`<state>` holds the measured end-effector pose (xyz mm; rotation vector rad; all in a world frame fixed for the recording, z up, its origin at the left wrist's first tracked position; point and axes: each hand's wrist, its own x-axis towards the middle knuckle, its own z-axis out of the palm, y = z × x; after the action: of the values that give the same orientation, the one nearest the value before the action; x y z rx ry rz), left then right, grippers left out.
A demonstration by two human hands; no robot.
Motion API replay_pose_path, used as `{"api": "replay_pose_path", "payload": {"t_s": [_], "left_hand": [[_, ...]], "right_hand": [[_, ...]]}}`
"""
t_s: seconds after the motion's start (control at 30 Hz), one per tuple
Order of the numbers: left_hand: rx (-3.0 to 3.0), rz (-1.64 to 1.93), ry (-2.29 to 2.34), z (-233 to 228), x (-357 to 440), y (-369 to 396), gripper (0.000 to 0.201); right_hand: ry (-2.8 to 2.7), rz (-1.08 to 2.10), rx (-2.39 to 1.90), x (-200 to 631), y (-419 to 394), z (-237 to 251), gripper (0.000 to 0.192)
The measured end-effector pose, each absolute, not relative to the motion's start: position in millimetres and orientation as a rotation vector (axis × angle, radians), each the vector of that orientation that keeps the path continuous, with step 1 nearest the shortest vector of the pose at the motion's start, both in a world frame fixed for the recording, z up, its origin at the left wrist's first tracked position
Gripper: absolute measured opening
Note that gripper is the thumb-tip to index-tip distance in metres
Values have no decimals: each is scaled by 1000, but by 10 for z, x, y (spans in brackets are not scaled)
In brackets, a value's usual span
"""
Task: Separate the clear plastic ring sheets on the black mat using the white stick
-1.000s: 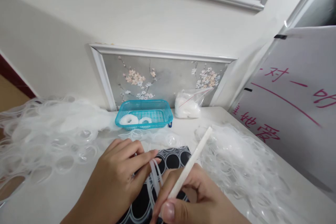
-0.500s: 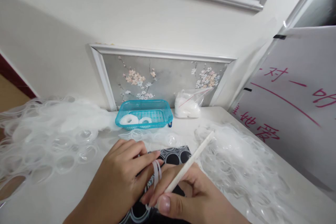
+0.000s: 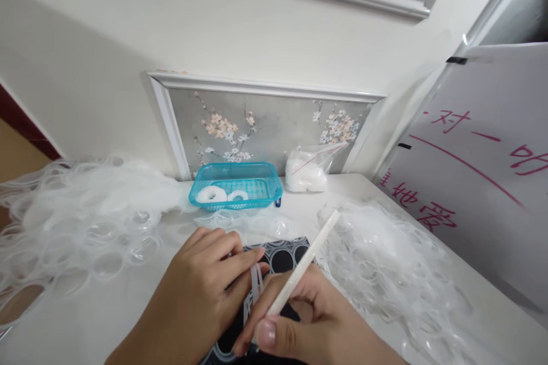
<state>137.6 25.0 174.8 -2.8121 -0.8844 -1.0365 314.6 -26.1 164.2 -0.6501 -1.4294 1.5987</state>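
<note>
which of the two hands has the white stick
The right hand: the white stick slants up from its thumb and fingers. The left hand has no stick; its fingers pinch pale strips instead.

Comes to one left hand, one right hand, one white stick, two pale strands, one patterned black mat. Adds one blue basket, two white rolls, one plastic bag, two heaps of clear rings.
</note>
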Motion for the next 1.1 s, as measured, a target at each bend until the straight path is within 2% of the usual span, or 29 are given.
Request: {"api": "replay_pose_path", "payload": {"t_s": [1.1], "left_hand": [[-2852, -927, -888, 1738, 1421, 262, 20]], "right_hand": [[-1437, 1637, -565, 3098, -273, 1741, 18]]}}
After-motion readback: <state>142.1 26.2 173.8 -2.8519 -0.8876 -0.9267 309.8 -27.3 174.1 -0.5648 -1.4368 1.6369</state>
